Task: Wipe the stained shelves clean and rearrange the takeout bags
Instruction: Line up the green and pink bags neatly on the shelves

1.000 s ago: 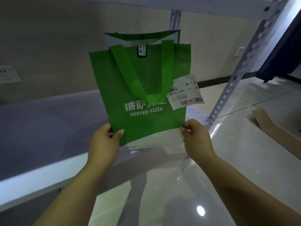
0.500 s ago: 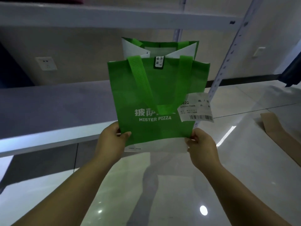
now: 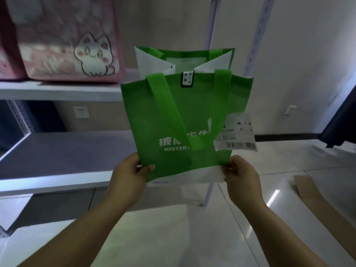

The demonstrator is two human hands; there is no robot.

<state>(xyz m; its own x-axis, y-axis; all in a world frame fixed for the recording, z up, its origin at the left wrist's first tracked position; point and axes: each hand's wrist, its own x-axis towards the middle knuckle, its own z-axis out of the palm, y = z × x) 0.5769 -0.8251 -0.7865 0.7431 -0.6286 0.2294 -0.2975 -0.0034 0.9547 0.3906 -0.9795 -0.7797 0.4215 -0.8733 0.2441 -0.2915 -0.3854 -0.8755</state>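
A green takeout bag (image 3: 173,116) marked MISTER PIZZA hangs upright in front of me, its mouth open and a white receipt (image 3: 237,134) stuck to its right side. My left hand (image 3: 129,178) pinches its lower left corner. My right hand (image 3: 241,178) pinches its lower right corner. The bag is held in the air at the right end of the white shelving, in front of the upper shelf (image 3: 57,90) and above the lower shelf (image 3: 54,157).
A pink bag with a cartoon cat (image 3: 69,41) stands on the upper shelf at the left. Perforated metal uprights (image 3: 256,41) rise at the right. A flat brown cardboard strip (image 3: 325,207) lies on the glossy tiled floor. Something dark hangs at the far right.
Both hands have lifted the green bag higher, from the lower shelf's level up in front of the upper shelf. My view has tilted up, bringing the pink cat bag into sight.
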